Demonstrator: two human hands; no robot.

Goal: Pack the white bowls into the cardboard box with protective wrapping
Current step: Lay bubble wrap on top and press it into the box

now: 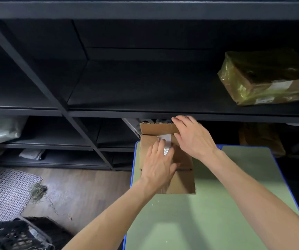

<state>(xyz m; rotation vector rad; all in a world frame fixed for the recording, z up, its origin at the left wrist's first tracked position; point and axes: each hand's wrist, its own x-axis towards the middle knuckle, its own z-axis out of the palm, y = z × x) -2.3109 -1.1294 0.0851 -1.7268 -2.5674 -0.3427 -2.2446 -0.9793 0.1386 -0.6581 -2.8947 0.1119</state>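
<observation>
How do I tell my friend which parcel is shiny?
Find the big black shelves behind the green table. On the right of the upper shelf lies a parcel. Its shiny yellowish wrap and white labels set it apart from the plain box on the table.

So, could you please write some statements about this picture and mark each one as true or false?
1. The brown cardboard box stands on the green table with a blue edge. True.
2. The left hand and the right hand both rest on the box. True.
3. The parcel in yellowish plastic wrap lies on the floor. False: it lies on the black metal shelf.
4. A white bowl stands on the table beside the box. False: no bowl shows there; only something white shows between the box flaps.
5. A white mesh mat lies on the wooden floor. True.
</observation>
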